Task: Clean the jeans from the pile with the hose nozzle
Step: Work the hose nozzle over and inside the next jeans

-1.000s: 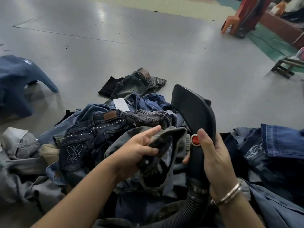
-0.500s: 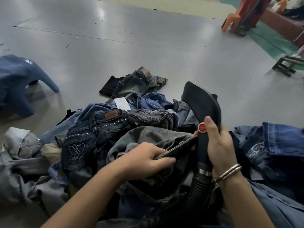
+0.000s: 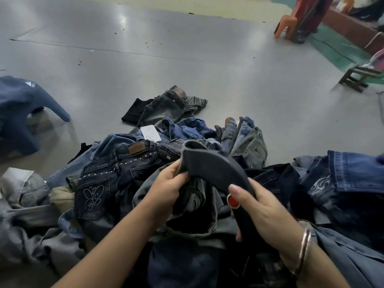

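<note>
A heap of jeans (image 3: 116, 175) in blue, grey and black denim lies on the grey floor in front of me. My right hand (image 3: 264, 213) grips the handle of the black hose nozzle (image 3: 216, 169), thumb beside its red button (image 3: 233, 201). The nozzle's flat head tilts to the left over the heap. My left hand (image 3: 168, 183) grips the grey-green jeans (image 3: 197, 206) right under the nozzle's tip, fingers curled into the cloth. The hose itself is hidden below my right hand.
One pair of dark jeans (image 3: 166, 104) lies apart on the floor behind the heap. A blue plastic stool (image 3: 18, 109) stands at the left. At the far right are an orange chair (image 3: 291, 23) and a low wooden stand (image 3: 357, 77).
The nozzle head has swung from upright down to the left over the grey-green jeans. My left hand has moved up and bunched the cloth under its tip.
</note>
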